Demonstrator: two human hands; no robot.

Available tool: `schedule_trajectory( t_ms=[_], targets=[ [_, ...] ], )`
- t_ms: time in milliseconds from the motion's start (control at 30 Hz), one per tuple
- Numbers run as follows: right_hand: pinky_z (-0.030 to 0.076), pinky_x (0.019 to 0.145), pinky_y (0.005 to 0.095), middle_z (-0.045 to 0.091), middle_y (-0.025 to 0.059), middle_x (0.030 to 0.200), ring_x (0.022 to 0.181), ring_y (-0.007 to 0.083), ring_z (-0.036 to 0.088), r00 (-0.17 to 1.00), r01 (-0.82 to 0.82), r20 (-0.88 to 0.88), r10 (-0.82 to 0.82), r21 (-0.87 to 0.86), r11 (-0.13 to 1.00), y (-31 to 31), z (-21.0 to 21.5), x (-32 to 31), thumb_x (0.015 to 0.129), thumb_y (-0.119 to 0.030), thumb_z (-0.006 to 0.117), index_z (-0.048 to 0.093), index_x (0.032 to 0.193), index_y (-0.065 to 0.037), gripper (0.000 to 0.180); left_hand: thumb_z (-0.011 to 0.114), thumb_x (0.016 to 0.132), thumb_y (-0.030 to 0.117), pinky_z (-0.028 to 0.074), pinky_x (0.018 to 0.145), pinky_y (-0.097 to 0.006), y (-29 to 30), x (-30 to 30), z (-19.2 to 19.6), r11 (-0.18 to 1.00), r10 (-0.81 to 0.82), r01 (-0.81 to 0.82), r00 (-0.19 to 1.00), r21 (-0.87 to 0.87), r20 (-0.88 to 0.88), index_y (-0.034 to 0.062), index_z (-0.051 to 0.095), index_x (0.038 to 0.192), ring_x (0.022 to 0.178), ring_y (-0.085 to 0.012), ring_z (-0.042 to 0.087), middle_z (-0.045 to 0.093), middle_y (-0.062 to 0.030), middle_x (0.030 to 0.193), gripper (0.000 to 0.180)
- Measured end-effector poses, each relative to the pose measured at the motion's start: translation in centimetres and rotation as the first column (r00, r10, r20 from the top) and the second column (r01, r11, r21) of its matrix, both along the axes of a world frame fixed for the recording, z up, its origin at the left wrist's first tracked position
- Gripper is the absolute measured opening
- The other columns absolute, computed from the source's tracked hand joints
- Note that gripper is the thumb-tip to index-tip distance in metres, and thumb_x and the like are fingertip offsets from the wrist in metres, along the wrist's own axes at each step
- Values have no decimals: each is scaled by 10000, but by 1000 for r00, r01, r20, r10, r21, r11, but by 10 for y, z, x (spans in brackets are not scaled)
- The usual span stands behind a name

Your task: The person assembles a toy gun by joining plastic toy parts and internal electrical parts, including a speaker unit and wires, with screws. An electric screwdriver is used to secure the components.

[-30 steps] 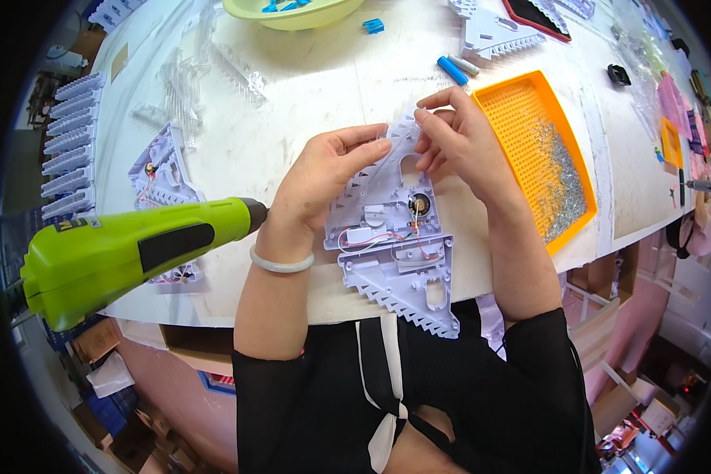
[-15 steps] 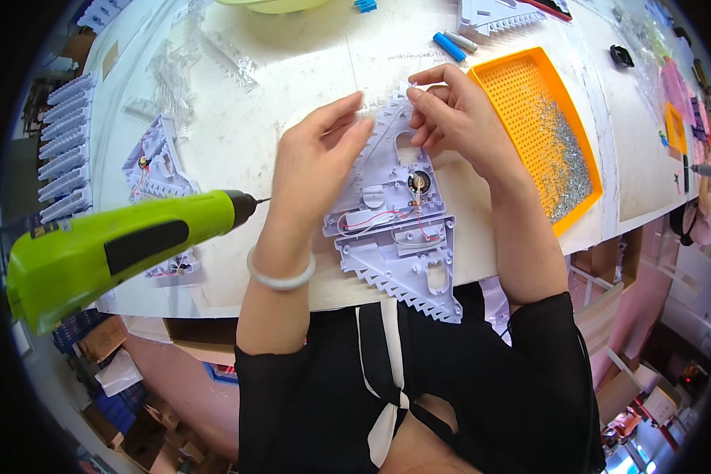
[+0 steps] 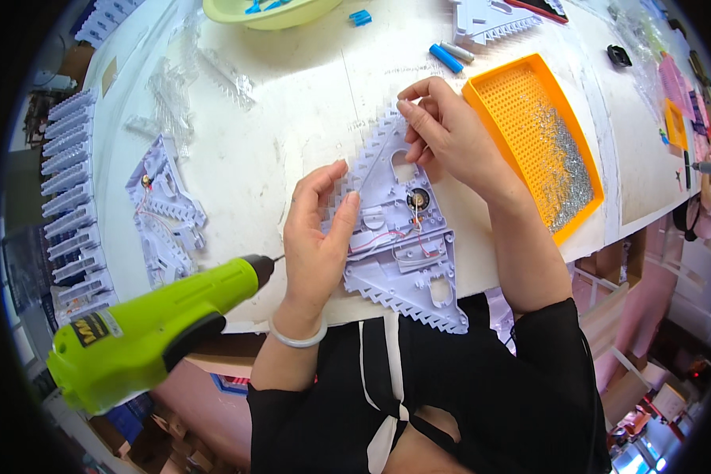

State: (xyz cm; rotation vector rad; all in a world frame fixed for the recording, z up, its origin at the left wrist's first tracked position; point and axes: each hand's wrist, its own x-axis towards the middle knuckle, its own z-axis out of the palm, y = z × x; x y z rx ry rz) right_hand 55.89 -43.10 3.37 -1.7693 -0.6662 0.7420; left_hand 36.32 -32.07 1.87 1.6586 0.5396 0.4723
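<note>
Two pale lilac plastic housing halves with toothed edges lie end to end, open side up. The far half [image 3: 381, 186] carries a round black speaker [image 3: 418, 199] and thin red and white wires; the near half [image 3: 395, 280] overhangs the table edge. My left hand [image 3: 316, 229] is at the far half's left toothed edge, thumb on one side and curved fingers on the other. At its far tip, my right hand [image 3: 446, 138] has thumb and forefinger pinched together; anything between them is too small to make out. A green electric screwdriver [image 3: 158, 332] hangs unheld beside my left wrist.
A yellow tray [image 3: 474, 99] of loose screws stands right of the housing. Another wired housing [image 3: 162, 205] lies left, before a row of stacked toothed parts [image 3: 71, 189]. Beyond are a blue cylinder [image 3: 445, 58], a pale yellow bowl [image 3: 276, 20] and clear plastic pieces [image 3: 225, 75].
My left hand has come down and nearer to the housing's left edge. My right hand has shifted slightly nearer and left. The screwdriver has swung down and to the right.
</note>
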Motion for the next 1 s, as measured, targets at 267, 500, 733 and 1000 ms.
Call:
schedule_trajectory(
  t_ms=[267,500,733,1000],
  targets=[
    [508,488,252,636,61,761,634,115,677,1000,5,-5,-5,-1,1000,4,5,1,1023,-252,539,564,1130,-8,267,633,934,67,485,945,-366,-1,5,11,964,61,-36,994,263,-87,-21,589,1253,1076,-265,609,633,-164,1145,334],
    [519,499,244,644,64,804,661,118,686,997,55,-62,-53,31,998,0,4,-1,1003,-250,588,564,1152,2,293,634,940,181,502,788,-407,12,25,27,924,-24,114,970,365,-244,-23,631,1217,875,-312,631,662,-183,977,345],
    [524,568,239,634,72,806,678,123,687,993,55,-106,-46,89,994,-3,7,-4,1005,-213,589,555,1171,14,284,541,1018,266,500,781,-235,36,60,24,863,-279,146,935,-483,-217,-21,629,1271,858,-99,616,686,-51,1000,393],
    [543,577,250,634,106,921,696,132,686,996,29,-93,-17,122,992,-9,6,1,987,-164,609,549,1202,18,288,581,995,264,424,636,-135,42,68,33,748,-291,118,943,-653,-161,20,652,1259,748,-3,532,653,25,931,366]
  ],
)
